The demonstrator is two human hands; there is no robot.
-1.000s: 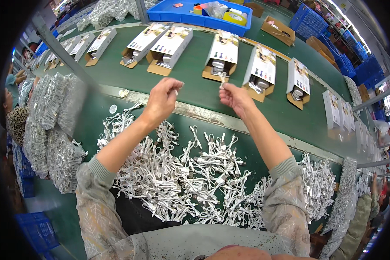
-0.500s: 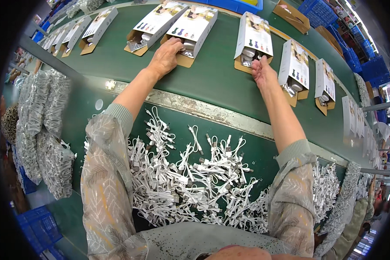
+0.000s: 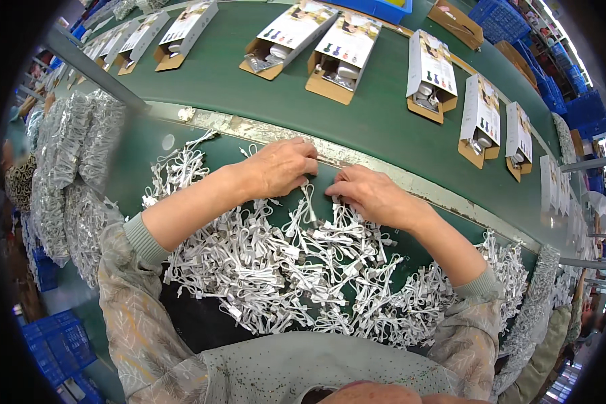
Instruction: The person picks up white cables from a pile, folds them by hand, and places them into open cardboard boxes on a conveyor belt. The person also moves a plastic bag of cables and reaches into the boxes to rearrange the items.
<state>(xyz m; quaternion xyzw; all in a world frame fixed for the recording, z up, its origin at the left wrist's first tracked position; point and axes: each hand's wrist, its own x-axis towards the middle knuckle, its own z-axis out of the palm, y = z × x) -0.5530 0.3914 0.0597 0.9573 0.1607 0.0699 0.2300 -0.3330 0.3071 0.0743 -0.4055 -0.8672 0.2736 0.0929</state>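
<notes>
My left hand (image 3: pixel 281 168) reaches over the far edge of a heap of short white USB charging cables (image 3: pixel 262 252). Its fingers are bent together at the looped end of one cable (image 3: pixel 308 203), which they appear to pinch. Just to the right, my right hand (image 3: pixel 374 195) points inward with curled fingers. Its fingertips come down among other cables at the top of the heap, and whatever they grip is hidden beneath them. A small gap separates the two hands.
Beyond a worn metal rail (image 3: pixel 411 180), a green conveyor belt (image 3: pixel 249 111) carries several open printed boxes, including a white carton (image 3: pixel 347 44) with a white device inside. Bundles of bagged cables (image 3: pixel 67 155) are stacked at left. Blue crates (image 3: pixel 60 347) stand lower left.
Both hands have left the boxes on the belt and come back toward me to the cable heap, closer together. The boxes have shifted to the right in view.
</notes>
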